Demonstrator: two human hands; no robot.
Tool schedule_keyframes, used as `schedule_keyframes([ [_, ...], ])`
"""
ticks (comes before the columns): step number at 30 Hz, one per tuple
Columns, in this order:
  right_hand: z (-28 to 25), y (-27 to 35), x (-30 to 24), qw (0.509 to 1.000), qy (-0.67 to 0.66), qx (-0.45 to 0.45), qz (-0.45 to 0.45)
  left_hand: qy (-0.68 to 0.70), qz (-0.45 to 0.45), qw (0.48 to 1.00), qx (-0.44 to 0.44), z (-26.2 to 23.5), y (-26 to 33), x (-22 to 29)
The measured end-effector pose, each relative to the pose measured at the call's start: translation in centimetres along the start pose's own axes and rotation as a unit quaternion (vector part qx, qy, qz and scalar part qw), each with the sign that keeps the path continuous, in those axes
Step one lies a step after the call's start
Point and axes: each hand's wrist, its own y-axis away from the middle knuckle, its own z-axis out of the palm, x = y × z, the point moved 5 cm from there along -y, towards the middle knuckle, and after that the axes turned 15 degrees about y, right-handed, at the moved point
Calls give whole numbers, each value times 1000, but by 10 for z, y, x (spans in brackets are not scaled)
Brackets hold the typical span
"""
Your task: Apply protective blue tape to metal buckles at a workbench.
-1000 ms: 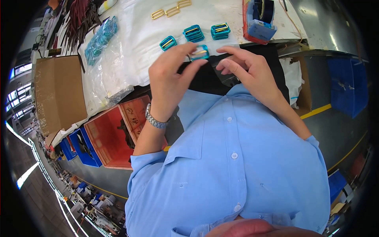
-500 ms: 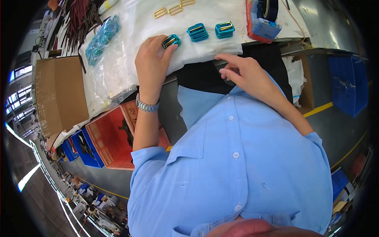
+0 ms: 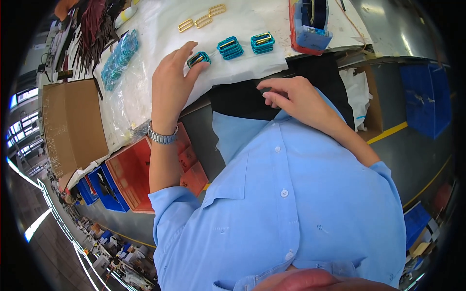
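Observation:
My left hand (image 3: 171,82), with a metal watch on its wrist, is beside the leftmost small stack of buckles wrapped in teal film (image 3: 199,59). Its thumb and forefinger are spread around the stack; whether the thumb touches it I cannot tell. Two more teal-wrapped stacks, a middle one (image 3: 229,48) and a right one (image 3: 262,42), stand in a row on the white sheet. Beyond them lie three loose gold slide buckles (image 3: 203,21). My right hand (image 3: 302,97) hovers in front of the table edge, holding nothing, fingers loosely bent and thumb apart.
A tape dispenser (image 3: 313,36) stands at the far right. Left on the table lies a clear bag with teal pieces (image 3: 119,60), near dark strips (image 3: 94,31). A cardboard box (image 3: 73,126), a red crate (image 3: 128,177) and blue bins (image 3: 427,99) are around the table.
My left forefinger has lifted off the leftmost stack, so the hand has opened around it. The view has shifted a little, moving the tabletop things slightly left in the picture.

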Motion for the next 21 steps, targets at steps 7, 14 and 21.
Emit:
schedule_keyframes([
  [7, -47, 21, -18, 991, -94, 77, 64, -114, 73, 990, -29, 6, -86, -64],
  [14, -114, 27, 19, 923, -75, 377, 27, -165, 155, 969, -97, 18, -97, -74],
  [21, -125, 8, 37, 915, 17, 399, 64, -99, 41, 994, -14, -6, -108, -40],
])
